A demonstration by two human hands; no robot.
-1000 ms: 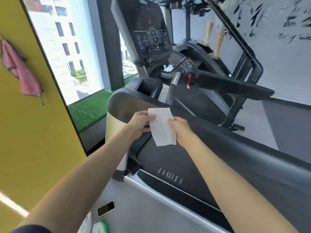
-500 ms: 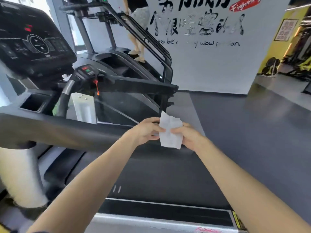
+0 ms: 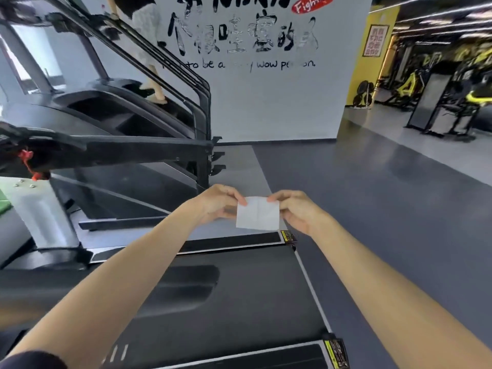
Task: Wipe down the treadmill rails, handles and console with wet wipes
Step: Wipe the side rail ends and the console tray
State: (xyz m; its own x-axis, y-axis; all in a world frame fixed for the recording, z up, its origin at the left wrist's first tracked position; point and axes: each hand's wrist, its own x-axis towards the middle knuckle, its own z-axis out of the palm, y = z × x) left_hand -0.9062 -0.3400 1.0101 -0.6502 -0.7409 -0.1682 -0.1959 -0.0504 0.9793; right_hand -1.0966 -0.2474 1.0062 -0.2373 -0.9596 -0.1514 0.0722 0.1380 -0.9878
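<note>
Black rubber and grey plastic fill the lower half of the frame, where the treadmill (image 3: 226,315) runs across with its belt dark beneath both forearms. Its far handrail (image 3: 127,151) stretches over the left middle of the frame, and a red safety clip (image 3: 26,158) dangles at the left edge. The console is out of view from where I stand. At the centre, above the belt, the left hand (image 3: 215,203) and right hand (image 3: 298,211) each pinch a top corner of the white wet wipe (image 3: 257,213). It hangs stretched between them with a crease down its middle, touching no part of the machine. I'd judge this the preparing step, squaring the wipe up before use. The next move calls for taking it into one hand and pressing it flat onto the nearest rail. No wipe pack or bin shows in this view.
</note>
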